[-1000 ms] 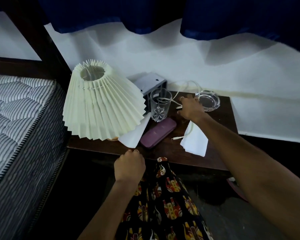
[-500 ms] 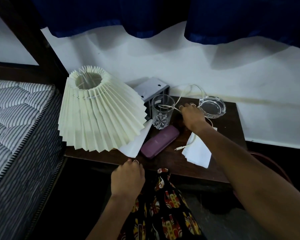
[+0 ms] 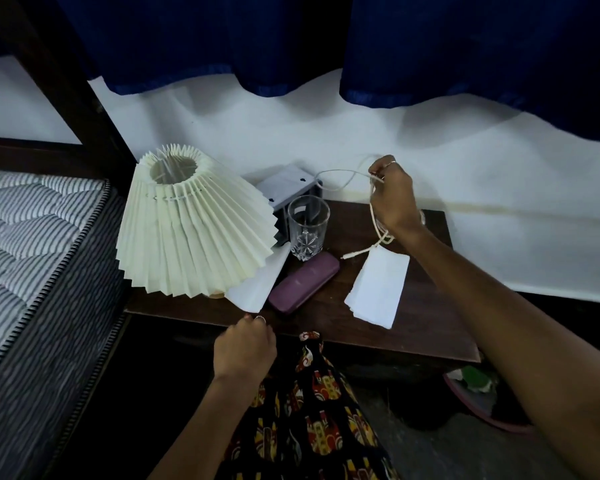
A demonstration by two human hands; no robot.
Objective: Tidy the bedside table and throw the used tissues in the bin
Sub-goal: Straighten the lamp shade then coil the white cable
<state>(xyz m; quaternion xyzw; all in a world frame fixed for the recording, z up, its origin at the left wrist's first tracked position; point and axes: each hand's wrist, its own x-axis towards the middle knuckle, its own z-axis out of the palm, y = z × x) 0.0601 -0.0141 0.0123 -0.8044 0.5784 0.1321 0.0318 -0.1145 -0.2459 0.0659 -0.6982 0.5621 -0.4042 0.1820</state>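
Note:
My right hand (image 3: 394, 197) is raised above the back of the dark wooden bedside table (image 3: 388, 336) and is shut on a white cable (image 3: 340, 176) that loops toward the grey box (image 3: 284, 183); its free end dangles down to the table. A white tissue (image 3: 378, 285) lies flat below that hand. Another white tissue (image 3: 260, 282) pokes out from under the lampshade. My left hand (image 3: 245, 346) hovers at the table's front edge, fingers curled, just short of that tissue; nothing shows in it.
A tilted pleated cream lampshade (image 3: 194, 230) covers the table's left part. A clear glass (image 3: 307, 226) and a purple case (image 3: 303, 280) stand mid-table. A striped mattress (image 3: 32, 237) is at left. A reddish bin (image 3: 478, 396) sits on the floor at right.
My right hand lifted from the table top up toward the wall, pulling the white cable up with it. The left hand stayed at the front edge.

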